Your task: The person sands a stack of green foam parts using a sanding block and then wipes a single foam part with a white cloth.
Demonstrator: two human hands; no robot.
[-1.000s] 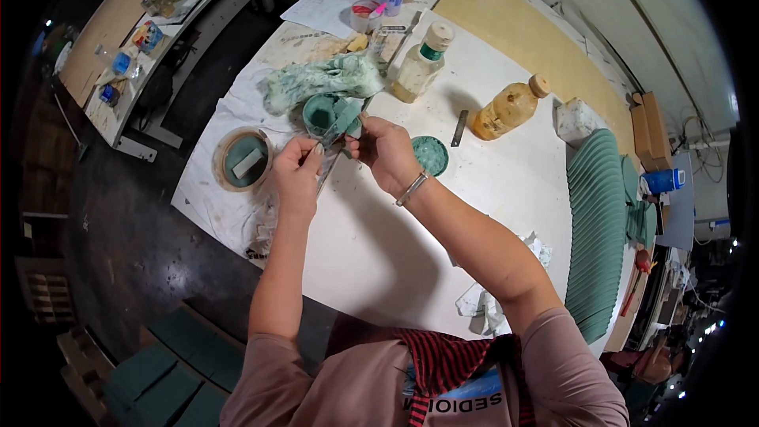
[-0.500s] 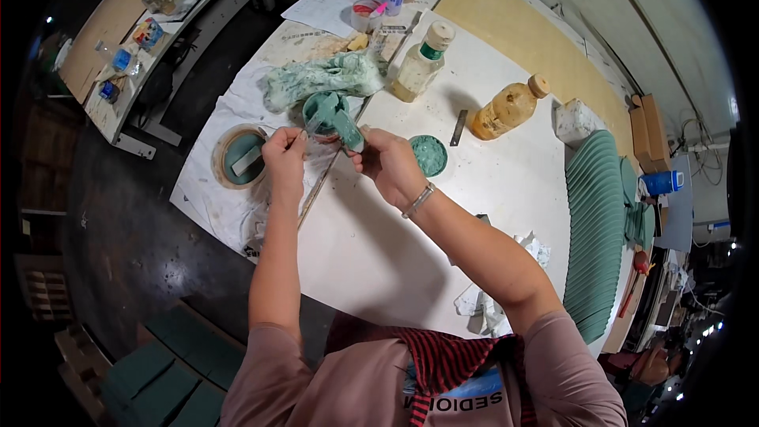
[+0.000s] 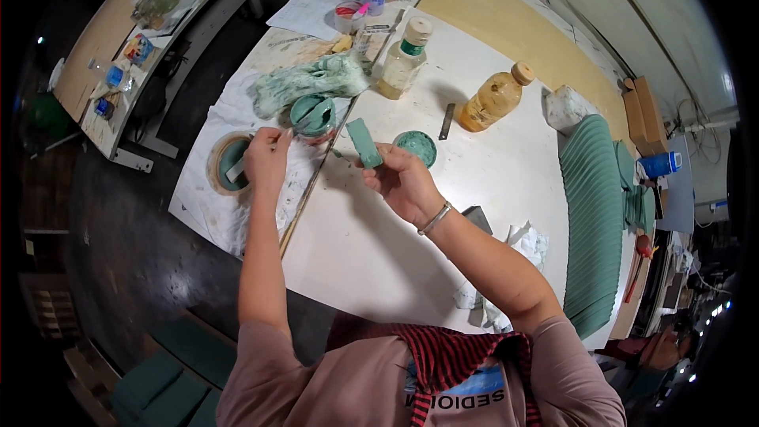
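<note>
My right hand (image 3: 407,182) pinches a small flat rectangular green piece (image 3: 364,143) by its lower end and holds it up over the white tabletop. My left hand (image 3: 267,160) is closed, thumb against fingers, beside an open jar of green paste (image 3: 315,117); whatever it grips, if anything, is hidden. A dark, thin tool seems to lie across the jar's mouth. Left of that hand is a tape roll (image 3: 229,164) with a green middle and a pale strip on it. The round green lid or dish (image 3: 416,148), smeared with paste, sits just beyond my right hand.
A green-stained cloth (image 3: 308,83) lies behind the jar. Two bottles, one clear (image 3: 403,59) and one amber (image 3: 498,96), stand farther back near a short metal ruler (image 3: 447,121). Stacked green pieces (image 3: 593,221) line the right side; crumpled paper (image 3: 528,245) lies by my right forearm.
My right hand has drawn the green piece away from the jar, rightward and nearer to me, turning its flat face up. My left hand stays closed near the jar. The view has shifted slightly.
</note>
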